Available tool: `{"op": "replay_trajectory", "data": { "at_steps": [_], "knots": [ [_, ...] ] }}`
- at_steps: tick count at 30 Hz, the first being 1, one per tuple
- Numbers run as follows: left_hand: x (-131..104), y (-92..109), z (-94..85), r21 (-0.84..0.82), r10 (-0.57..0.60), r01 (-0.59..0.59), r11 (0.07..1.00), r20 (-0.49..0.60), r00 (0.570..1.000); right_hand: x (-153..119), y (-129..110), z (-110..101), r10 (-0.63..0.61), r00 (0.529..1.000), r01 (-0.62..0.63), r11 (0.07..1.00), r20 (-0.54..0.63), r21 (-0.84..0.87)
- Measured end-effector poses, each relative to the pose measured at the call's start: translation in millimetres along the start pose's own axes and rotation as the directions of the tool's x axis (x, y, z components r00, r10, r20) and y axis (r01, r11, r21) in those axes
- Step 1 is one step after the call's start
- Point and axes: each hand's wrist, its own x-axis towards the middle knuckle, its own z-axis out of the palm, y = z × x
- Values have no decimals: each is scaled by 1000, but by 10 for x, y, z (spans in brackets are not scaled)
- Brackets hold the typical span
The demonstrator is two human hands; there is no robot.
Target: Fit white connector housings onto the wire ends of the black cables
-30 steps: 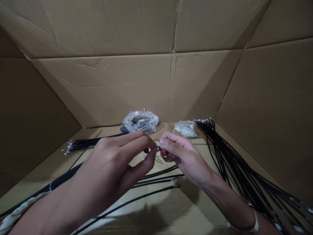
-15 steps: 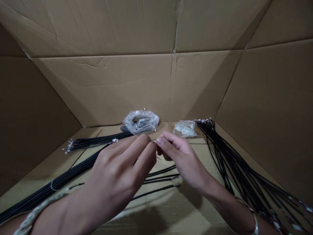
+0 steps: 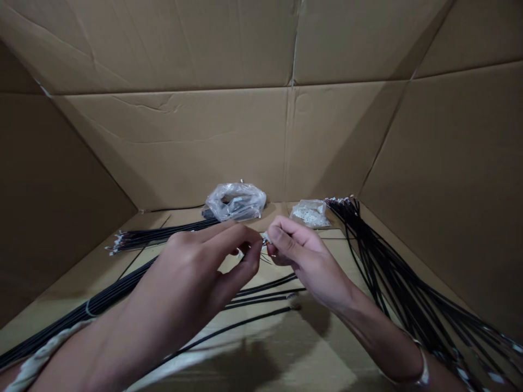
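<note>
At the middle, my right hand (image 3: 300,247) is closed, its thumb and bent index finger pinching a small white connector (image 3: 266,238). My left hand (image 3: 212,267) meets it from the left, with thumb and index fingertip pinched on what looks like a thin wire (image 3: 263,243) at the connector. Fingers hide most of both pieces. Below the hands, several black cables (image 3: 261,298) lie with their stripped ends pointing right.
Cardboard walls (image 3: 183,147) surround the work surface. At the back sit a clear plastic bag (image 3: 237,202) and a smaller bag of white pieces (image 3: 310,213). Bundles of black cables lie on the left (image 3: 110,288) and the right (image 3: 392,277), white connectors on their ends.
My left thumb and index finger have opened into a rounder pinch, showing a gap between them. The white connector now shows at my right fingertips. Both hands stay in nearly the same place.
</note>
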Motion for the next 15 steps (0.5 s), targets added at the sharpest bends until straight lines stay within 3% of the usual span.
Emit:
{"op": "replay_trajectory", "data": {
  "at_steps": [15],
  "knots": [
    [-6, 54, 4, 173, 143, -134, 976, -39, 989, -20, -93, -2, -66, 996, 77, 976, 56, -206]
  ]
}}
